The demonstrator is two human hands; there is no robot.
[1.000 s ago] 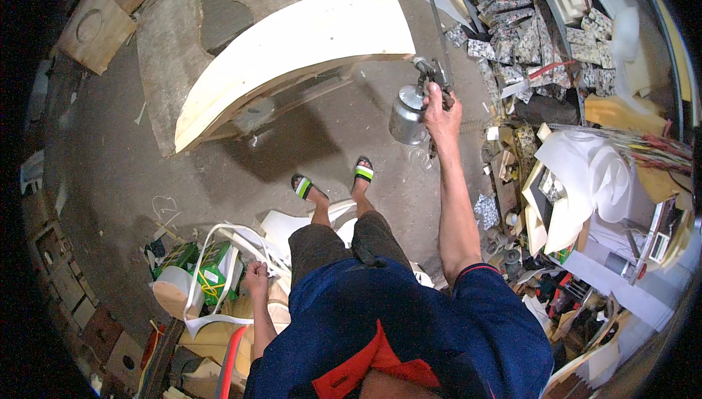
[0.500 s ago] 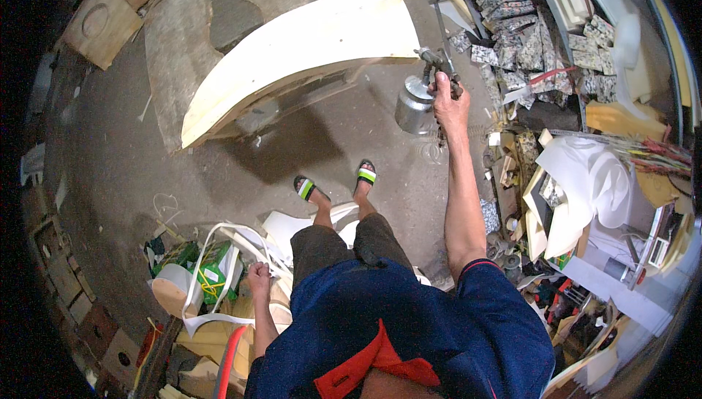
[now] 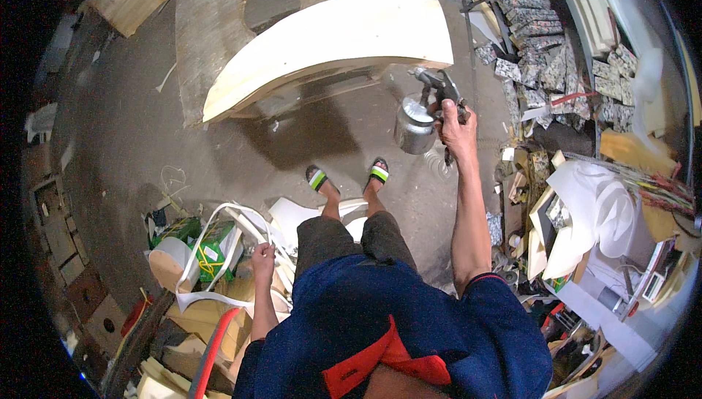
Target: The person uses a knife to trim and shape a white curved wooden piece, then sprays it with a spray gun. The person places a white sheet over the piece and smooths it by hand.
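My right hand [image 3: 458, 128] grips a spray gun [image 3: 440, 90] with a round silver metal cup [image 3: 415, 125] hanging beneath it. The nozzle is just below the right end of a long, curved pale board [image 3: 329, 26], whose broad face is turned up over darker supporting wood. Low at the left, my left hand [image 3: 264, 256] has curled fingers beside looped white strips [image 3: 206, 223]; whatever they hold, if anything, is too small to make out.
Weathered boards [image 3: 197, 33] lie behind the curved piece. Speckled foam blocks [image 3: 537, 62] pile at the upper right. Crumpled white sheeting [image 3: 599, 209] and offcuts crowd the right. Green packages [image 3: 212, 260] and scraps surround my left hand. Grey floor [image 3: 131, 143] shows between.
The whole view has shifted, with the scene sitting further right. Relative to the board's right end, the spray gun has moved left along the lower edge. My right hand still grips it.
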